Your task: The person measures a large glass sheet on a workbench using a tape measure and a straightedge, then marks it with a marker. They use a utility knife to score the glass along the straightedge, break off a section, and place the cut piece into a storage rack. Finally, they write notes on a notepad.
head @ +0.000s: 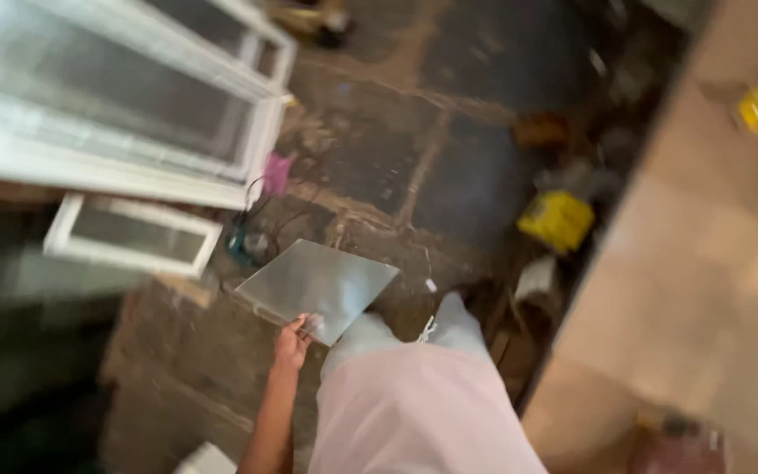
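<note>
Rough stone flooring [449, 175] is seen below, where a glass pane [319, 285] is gripped by its six-o'clock edge in the left hand [291, 342], seemingly for carrying; the right hand is unseen.

We are seeing everything smeared by motion blur. Our right hand is staying out of the frame entirely. The white window frame [116, 96] is running off the upper left edge. The yellow object [557, 219] at centre right is blurring past recognition, as is the reddish thing [679, 446] at the bottom right edge.
</note>
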